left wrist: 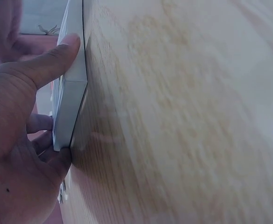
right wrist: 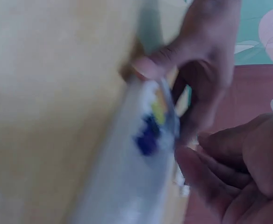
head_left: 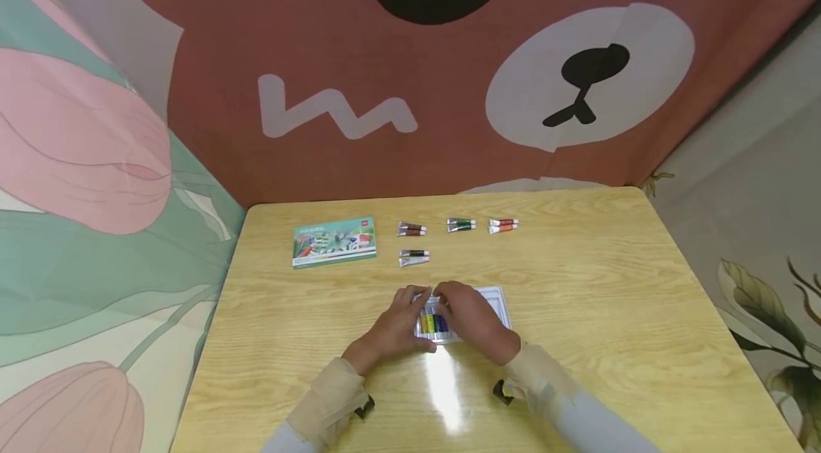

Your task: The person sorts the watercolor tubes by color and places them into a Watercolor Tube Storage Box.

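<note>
On the table (head_left: 596, 282) the left grip (head_left: 399, 323) clasps a half-hidden tray (head_left: 496, 299); right grip (head_left: 473, 314), I cannot tell.

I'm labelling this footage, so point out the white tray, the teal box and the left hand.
White tray (head_left: 494, 298), head view: bare part near its right end.
Teal box (head_left: 334, 242), head view: middle of its printed cover.
Left hand (head_left: 398, 325), head view: back of the hand.

Your pale-yellow wood-grain desk (head_left: 609, 310) looks smooth and glossy. Your white rectangular tray (head_left: 493, 295) looks like smooth plastic.
</note>
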Demonstrator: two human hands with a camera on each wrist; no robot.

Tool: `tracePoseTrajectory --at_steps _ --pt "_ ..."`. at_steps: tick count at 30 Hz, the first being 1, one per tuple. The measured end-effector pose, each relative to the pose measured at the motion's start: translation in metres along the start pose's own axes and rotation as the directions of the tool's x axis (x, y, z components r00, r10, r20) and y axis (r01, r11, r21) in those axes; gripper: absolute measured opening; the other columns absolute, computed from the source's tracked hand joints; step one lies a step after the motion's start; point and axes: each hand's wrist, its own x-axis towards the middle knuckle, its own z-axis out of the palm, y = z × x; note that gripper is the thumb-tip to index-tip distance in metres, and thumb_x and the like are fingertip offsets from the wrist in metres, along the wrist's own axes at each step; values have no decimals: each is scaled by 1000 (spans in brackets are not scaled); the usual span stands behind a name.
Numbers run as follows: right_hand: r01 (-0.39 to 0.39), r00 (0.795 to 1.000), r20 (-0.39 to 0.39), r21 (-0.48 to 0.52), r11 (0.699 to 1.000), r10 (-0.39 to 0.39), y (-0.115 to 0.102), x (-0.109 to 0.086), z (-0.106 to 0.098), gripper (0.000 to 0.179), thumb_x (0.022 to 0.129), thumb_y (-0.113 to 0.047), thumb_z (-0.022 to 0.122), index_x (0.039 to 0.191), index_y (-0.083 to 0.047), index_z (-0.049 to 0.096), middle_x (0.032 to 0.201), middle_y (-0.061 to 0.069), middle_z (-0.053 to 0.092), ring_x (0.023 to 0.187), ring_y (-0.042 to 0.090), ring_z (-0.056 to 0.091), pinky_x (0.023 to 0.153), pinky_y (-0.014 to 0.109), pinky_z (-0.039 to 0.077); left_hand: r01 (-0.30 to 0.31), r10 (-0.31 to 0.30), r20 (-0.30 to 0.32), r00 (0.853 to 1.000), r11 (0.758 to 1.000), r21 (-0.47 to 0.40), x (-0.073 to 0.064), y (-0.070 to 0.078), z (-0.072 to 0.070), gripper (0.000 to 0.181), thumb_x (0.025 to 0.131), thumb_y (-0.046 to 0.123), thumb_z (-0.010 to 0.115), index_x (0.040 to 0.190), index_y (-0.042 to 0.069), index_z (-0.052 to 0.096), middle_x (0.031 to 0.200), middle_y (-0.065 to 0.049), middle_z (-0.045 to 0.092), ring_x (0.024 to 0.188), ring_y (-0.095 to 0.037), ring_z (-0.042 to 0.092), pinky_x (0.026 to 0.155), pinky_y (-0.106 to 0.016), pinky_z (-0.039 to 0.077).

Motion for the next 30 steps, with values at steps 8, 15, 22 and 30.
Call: tracePoseTrajectory --at_steps 8,15,22,30 --pt "181 981 -31 -235 955 -193 -1 52 -11 17 89 -5 77 106 -8 74 103 5 68 99 21 65 78 32 60 10 -10 19 1000 1000 18 1 0 0 109 77 45 88 161 8 31 160 -4 33 143 -21 33 101 -38 53" --pt "300 954 123 -399 867 -274 11 88 4 34 83 2 78 114 -11 74 115 5 69 106 21 62 89 31 58 4 -5 28 1000 1000 29 2 2 -1 110 77 46 87 162 8 28 161 -6 32 143 -22 32 102 -38 52" --pt "333 942 191 -427 841 -276 19 99 12 34 84 -1 77 115 -15 75 119 3 69 110 19 61 91 30 57 8 -9 28 1000 999 46 2 5 -3 110 77 44 88 163 9 28 159 -7 33 142 -23 33 99 -39 53" --pt "329 941 206 -389 860 -267 22 95 18 28 84 -9 79 111 -16 77 113 2 66 102 17 59 84 29 58 24 -26 40 999 998 50 0 4 -4 110 78 44 87 163 10 27 161 -6 32 143 -23 32 99 -39 54"
